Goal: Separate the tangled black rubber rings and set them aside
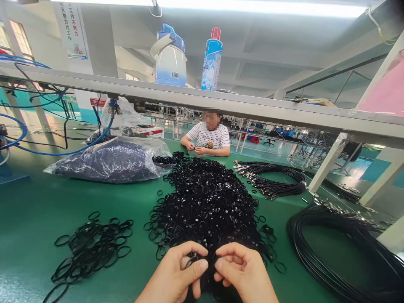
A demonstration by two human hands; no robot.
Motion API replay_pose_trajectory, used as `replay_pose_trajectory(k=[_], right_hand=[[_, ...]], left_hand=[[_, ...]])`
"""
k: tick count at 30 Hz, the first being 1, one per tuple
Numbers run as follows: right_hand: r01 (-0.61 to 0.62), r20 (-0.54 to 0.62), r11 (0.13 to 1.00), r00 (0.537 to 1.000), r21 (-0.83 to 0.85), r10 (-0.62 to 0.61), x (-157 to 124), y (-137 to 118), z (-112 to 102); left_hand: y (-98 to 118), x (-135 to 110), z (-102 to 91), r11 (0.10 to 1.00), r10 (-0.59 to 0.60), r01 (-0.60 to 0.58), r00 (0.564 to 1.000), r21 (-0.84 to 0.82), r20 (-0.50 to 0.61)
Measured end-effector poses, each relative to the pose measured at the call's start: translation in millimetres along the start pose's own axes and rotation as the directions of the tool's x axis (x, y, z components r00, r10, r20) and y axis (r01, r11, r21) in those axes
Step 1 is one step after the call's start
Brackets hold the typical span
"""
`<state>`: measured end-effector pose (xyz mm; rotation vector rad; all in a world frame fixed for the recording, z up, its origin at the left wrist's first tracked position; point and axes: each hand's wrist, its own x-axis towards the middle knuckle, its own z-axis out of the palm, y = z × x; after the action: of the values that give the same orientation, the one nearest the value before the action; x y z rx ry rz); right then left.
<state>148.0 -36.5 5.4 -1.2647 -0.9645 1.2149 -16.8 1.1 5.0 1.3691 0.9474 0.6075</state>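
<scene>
A big heap of thin black rubber rings [211,198] spreads down the middle of the green table. Over its near edge, my left hand [183,269] is closed, with a black ring [191,261] showing between thumb and fingers. My right hand [241,269] faces it a small gap away, thumb and forefinger drawn together. Something dark is at its fingertips, but against the black heap I cannot make out what. A smaller pile of black rings [94,244] lies to the left of my hands.
Coiled black cables [315,252] lie at right, with another cable bundle [277,179] behind. A filled clear plastic bag [110,162] is at back left. Overhead, a shelf [195,96] carries a thermos jug [171,59] and spray can [212,63]. A person [208,136] sits opposite, handling something small.
</scene>
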Motion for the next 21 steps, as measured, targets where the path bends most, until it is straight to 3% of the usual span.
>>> replay_pose_trajectory(k=[4,9,15,18,21], right_hand=[[0.036,0.007,0.999,0.999,-0.008,-0.036,0.1,2.7,-0.4],[0.024,0.019,0.999,1.0,-0.036,-0.023,0.7,4.1,-1.4],[0.055,0.104,0.991,0.994,-0.119,-0.043,1.9,5.6,-2.2],[0.095,0.075,0.977,0.994,-0.194,-0.082,1.8,9.1,-0.6],[0.119,0.062,0.968,0.992,-0.222,-0.108,1.6,12.5,1.3]], left_hand=[[3.8,-1.7,0.1,0.994,0.057,-0.049,0.995,0.098,-0.076],[-2.6,-0.7,1.5,0.996,0.02,-0.024,0.998,-0.082,-0.053],[-2.7,-2.2,3.7,0.998,0.033,-0.031,0.998,0.054,-0.049],[3.1,-2.8,4.4,0.996,0.037,-0.032,0.997,0.082,-0.066],[6.6,-2.1,4.0,1.0,-0.023,0.021,0.997,-0.021,-0.079]])
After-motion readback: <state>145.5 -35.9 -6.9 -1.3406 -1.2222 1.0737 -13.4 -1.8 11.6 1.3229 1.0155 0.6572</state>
